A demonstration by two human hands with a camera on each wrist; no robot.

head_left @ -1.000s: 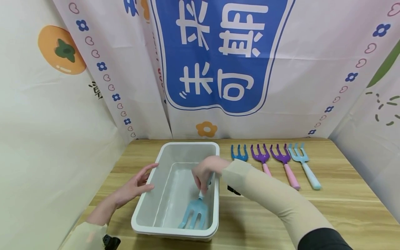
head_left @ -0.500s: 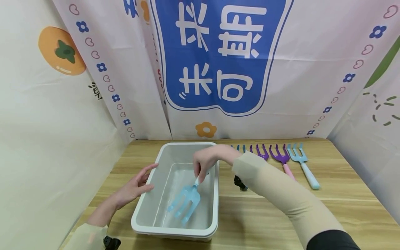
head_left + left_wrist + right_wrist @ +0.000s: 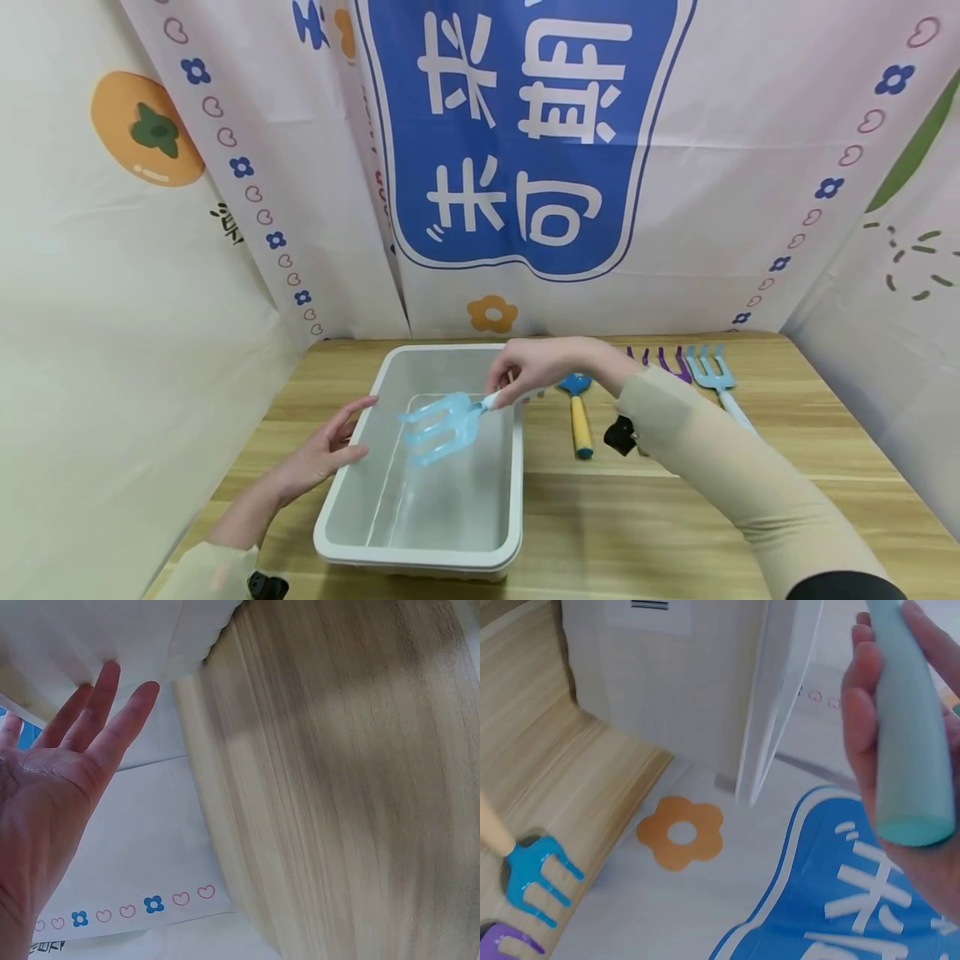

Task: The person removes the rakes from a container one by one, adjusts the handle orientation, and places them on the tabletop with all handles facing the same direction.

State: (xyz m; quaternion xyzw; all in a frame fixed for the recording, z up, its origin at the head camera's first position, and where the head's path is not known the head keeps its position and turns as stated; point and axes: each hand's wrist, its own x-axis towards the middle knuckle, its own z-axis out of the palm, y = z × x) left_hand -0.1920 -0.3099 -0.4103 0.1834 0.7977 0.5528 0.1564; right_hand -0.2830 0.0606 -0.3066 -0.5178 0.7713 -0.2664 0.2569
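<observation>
My right hand point(image 3: 532, 371) grips a light-blue three-pronged hand fork point(image 3: 442, 427) by the neck end of its pale handle. The fork hangs over the grey-white plastic bin point(image 3: 420, 553), its prongs pointing left. In the right wrist view, fingers curl round the pale green-blue handle point(image 3: 913, 727), whose butt end is free. My left hand point(image 3: 318, 454) rests at the bin's left rim, fingers loosely spread. The left wrist view has that hand point(image 3: 60, 787) with extended fingertips against the bin's outer wall point(image 3: 142, 637).
Right of the bin lies a blue fork with a yellow handle point(image 3: 581, 425). Farther right are purple forks point(image 3: 681, 367), partly behind my right arm, and another light-blue fork point(image 3: 712, 379). A printed cloth point(image 3: 675, 233) hangs behind the wooden table point(image 3: 585, 533).
My right hand has lifted the fork from low inside the bin, up and slightly right. Its prongs have swung from pointing down to pointing left. My left hand has stayed put.
</observation>
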